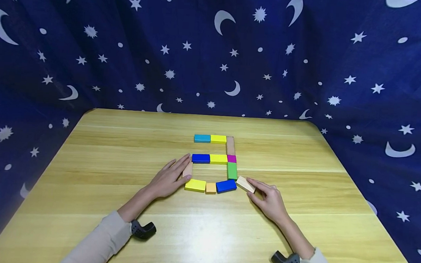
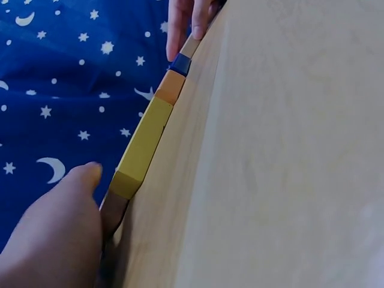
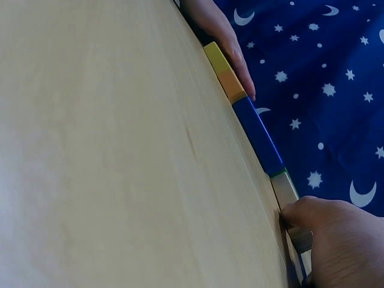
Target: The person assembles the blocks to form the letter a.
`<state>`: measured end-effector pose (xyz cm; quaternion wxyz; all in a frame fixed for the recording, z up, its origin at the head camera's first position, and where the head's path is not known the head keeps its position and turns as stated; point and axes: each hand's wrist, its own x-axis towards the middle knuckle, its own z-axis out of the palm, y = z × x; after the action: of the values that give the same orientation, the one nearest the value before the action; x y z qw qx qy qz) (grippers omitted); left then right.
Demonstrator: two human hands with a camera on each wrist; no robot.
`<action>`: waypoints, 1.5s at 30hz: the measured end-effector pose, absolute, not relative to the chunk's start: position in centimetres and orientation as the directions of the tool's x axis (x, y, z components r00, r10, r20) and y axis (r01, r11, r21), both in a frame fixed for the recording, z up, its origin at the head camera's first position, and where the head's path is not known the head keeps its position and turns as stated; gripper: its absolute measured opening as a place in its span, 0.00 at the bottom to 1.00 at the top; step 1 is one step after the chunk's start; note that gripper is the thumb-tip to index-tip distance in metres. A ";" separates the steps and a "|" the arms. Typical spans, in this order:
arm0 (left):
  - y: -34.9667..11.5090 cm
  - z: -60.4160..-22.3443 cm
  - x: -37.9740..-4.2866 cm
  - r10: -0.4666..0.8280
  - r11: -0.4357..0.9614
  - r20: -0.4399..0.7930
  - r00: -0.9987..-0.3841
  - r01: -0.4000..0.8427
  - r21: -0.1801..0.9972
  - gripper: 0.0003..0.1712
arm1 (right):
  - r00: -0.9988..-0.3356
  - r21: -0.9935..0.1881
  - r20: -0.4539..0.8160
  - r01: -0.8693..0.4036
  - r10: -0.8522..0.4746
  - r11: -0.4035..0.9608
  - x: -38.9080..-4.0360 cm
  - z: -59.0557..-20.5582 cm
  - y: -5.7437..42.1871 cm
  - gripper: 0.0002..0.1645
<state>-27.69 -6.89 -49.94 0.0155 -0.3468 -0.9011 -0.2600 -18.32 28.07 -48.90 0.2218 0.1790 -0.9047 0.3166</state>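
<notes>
My right hand [image 1: 269, 201] pinches a pale wooden block [image 1: 243, 183] between thumb and fingers. The block lies slanted, its far end close to the corner where a blue block [image 1: 225, 186] meets a green block [image 1: 231, 171]. On the opposite side my left hand [image 1: 168, 178] lies with fingers extended along a pinkish wooden block [image 1: 188, 170], partly covering it. Its thumb reaches the near yellow block [image 1: 195, 185]. Between that yellow block and the blue one sits a small orange block [image 1: 211, 188], as the left wrist view also shows.
Farther back, a dark blue block [image 1: 201, 158], a yellow block [image 1: 218, 159] and a magenta block [image 1: 231, 159] form a row. Behind them, a wooden block [image 1: 230, 145] joins a light blue block [image 1: 202, 138] and another yellow block [image 1: 218, 139]. A starry curtain [image 1: 200, 65] hangs beyond the wooden table [image 1: 122, 133].
</notes>
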 end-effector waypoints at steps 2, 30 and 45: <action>-6.9 -50.0 -27.8 0.594 0.610 0.230 -0.771 0.618 0.495 0.36 | -0.839 -0.497 0.513 -0.462 -0.181 0.734 -18.3 -49.0 28.1 0.26; -6.9 -50.0 -27.9 0.572 0.622 0.220 -0.790 0.593 0.511 0.34 | -0.859 -0.512 0.484 -0.433 -0.168 0.742 -18.3 -48.8 28.1 0.25; -6.9 -50.0 -27.8 0.536 0.623 0.239 -0.810 0.570 0.536 0.33 | -0.853 -0.510 0.492 -0.444 -0.174 0.737 -18.3 -48.8 28.1 0.25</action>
<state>-27.83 -6.85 -50.01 0.0277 -0.3070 -0.9003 -0.3074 -18.34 28.13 -48.82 0.2108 0.1701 -0.9077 0.3204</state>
